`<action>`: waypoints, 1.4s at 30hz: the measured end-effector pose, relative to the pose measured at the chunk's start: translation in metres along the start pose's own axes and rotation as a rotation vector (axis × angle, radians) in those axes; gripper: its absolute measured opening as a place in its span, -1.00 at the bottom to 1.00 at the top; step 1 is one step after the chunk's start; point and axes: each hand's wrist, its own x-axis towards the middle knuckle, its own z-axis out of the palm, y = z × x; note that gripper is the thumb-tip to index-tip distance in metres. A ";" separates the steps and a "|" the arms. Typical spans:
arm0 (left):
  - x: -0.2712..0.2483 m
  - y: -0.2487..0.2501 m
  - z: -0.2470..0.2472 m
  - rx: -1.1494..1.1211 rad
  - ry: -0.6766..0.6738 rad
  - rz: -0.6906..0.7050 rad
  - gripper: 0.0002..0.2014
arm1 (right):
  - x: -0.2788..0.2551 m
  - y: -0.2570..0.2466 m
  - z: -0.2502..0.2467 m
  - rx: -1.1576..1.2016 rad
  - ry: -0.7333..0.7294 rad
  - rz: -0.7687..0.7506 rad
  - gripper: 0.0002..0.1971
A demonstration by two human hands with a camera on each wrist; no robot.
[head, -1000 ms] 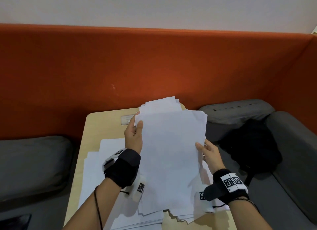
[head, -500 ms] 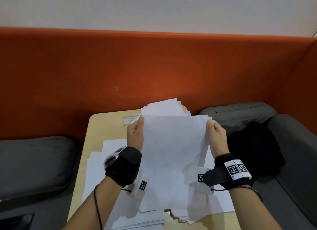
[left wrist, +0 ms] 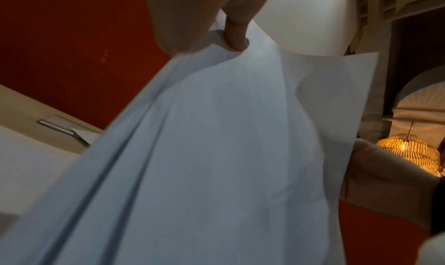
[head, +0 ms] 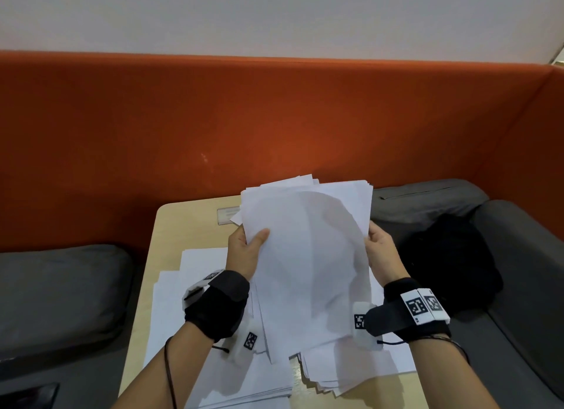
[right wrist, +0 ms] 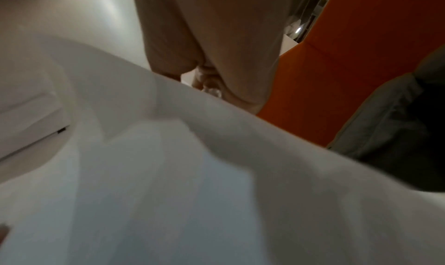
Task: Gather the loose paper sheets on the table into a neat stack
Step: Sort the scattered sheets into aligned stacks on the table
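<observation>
No writing on any sheet can be read; the only markings are black-and-white square code tags on the wrist straps [head: 422, 306]. A small plate [head: 229, 215] set into the far part of the bench carries print too small to make out.

The held bundle of paper sheets [head: 308, 256] stands tilted up over the middle of the bench [head: 171, 225], its lower edge down among the loose sheets [head: 183, 286] that lie spread flat across the near half. The left hand [head: 244, 250] grasps the bundle's left edge, thumb on the front face; the left wrist view shows fingers [left wrist: 237, 33] curled behind the paper. The right hand [head: 381, 250] grasps the right edge, its fingers hidden behind the sheets. The bundle's top edges are uneven, several corners fanned out.

An orange padded wall [head: 274, 118] stands behind the bench. Grey seat cushions [head: 61, 286] flank it on both sides, and a black bag [head: 451, 256] rests on the right seat.
</observation>
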 end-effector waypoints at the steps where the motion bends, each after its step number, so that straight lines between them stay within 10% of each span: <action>1: 0.001 0.001 0.001 -0.007 0.011 0.007 -0.84 | -0.001 0.004 0.000 -0.021 -0.012 0.008 -0.72; 12: 0.007 -0.002 -0.005 -0.057 0.095 -0.044 -0.84 | -0.008 0.028 0.007 -0.007 0.058 0.082 -0.79; 22: -0.004 -0.016 -0.011 -0.072 -0.198 -0.243 -0.72 | -0.004 0.040 -0.001 0.024 0.153 0.061 -0.77; 42: 0.013 -0.009 -0.011 -0.209 0.016 -0.276 -0.86 | -0.003 0.047 -0.003 0.034 0.017 0.148 -0.75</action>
